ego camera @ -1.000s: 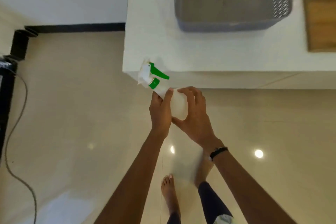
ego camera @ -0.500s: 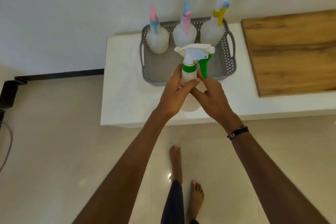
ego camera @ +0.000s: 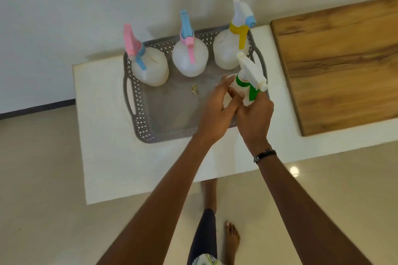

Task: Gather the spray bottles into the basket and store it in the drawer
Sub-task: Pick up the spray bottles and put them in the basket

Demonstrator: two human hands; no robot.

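A grey perforated basket (ego camera: pixel 137 112) sits on a white table top (ego camera: pixel 107 157). Along its far side stand three white spray bottles: one with a pink and blue head (ego camera: pixel 150 66), one with a blue and pink head (ego camera: pixel 190 58), one with a yellow and blue head (ego camera: pixel 228 49). Over the basket's right part I hold a fourth white bottle with a green trigger (ego camera: pixel 247 84). My left hand (ego camera: pixel 215 112) and my right hand (ego camera: pixel 254 118) both wrap its body, which is mostly hidden.
A wooden panel (ego camera: pixel 340 66) lies on the table to the right of the basket. A small gold-coloured scrap (ego camera: pixel 195 89) rests on the basket floor. A white wall rises behind. Tiled floor and my bare feet (ego camera: pixel 231 236) show below the table's near edge.
Both hands carried the green-trigger bottle from below the table edge up over the basket's right side. The view tilted up and closer.
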